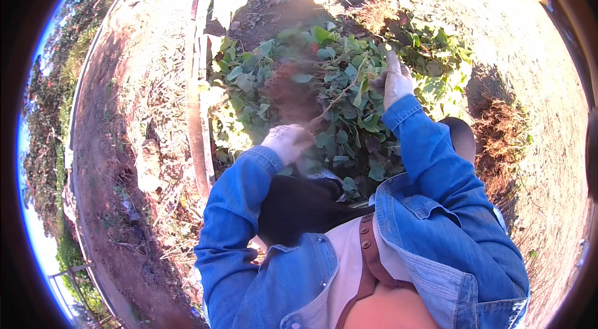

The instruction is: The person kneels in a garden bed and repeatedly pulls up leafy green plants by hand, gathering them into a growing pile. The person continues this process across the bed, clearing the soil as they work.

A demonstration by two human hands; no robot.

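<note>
My left hand (289, 141), in a pale glove bearing marks, is closed around the lower part of a thin brown plant stem (337, 99). The stem slants up and right toward my right hand (398, 80), also gloved. One finger of that hand points away from me while the others curl beside the stem's leafy end; leaves hide whether they grip it. Just beyond my left hand is a motion-blurred mass of reddish-brown roots (289, 88). Beneath both hands spreads a heap of green leafy cuttings (343, 56).
A long wooden handle (195, 95) stands left of the heap. Bundles of reddish-brown roots lie at right (497, 142) and beyond the heap (376, 14). Dry soil and straw (154, 142) surround me. A metal railing (70, 273) is at lower left, with flowering shrubs (44, 119) behind.
</note>
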